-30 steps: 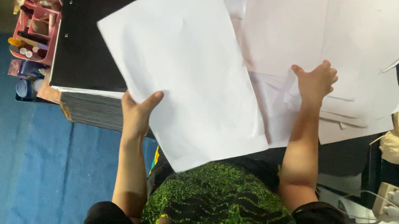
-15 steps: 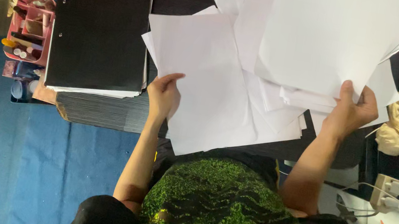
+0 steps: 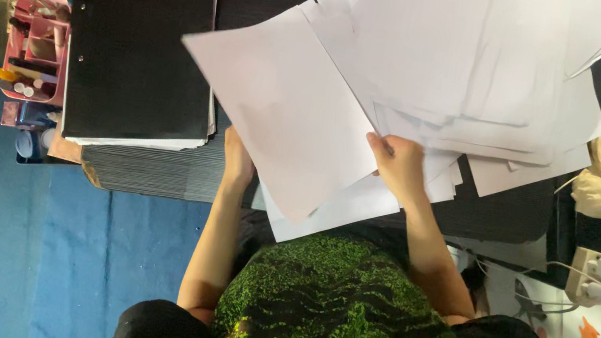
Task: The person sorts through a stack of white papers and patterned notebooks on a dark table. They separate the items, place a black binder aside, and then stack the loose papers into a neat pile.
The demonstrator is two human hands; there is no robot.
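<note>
Pink organiser tray [image 3: 37,47] and black folder [image 3: 140,39] sit at the left of the worktop [image 3: 506,214]. Left hand [image 3: 237,163] is mostly hidden under the single white sheet [image 3: 282,106] it lifts; grip cannot be told. Sheet looks light, limp and easily creased: best supported at the near edge. Right hand [image 3: 398,164] pinches the loose paper stack [image 3: 485,70], which is slippery and prone to fanning.

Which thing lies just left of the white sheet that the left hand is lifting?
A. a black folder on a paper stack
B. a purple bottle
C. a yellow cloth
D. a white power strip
A: the black folder lies left of the lifted sheet, which the left hand holds from beneath; the cloth and power strip sit far right.
</note>
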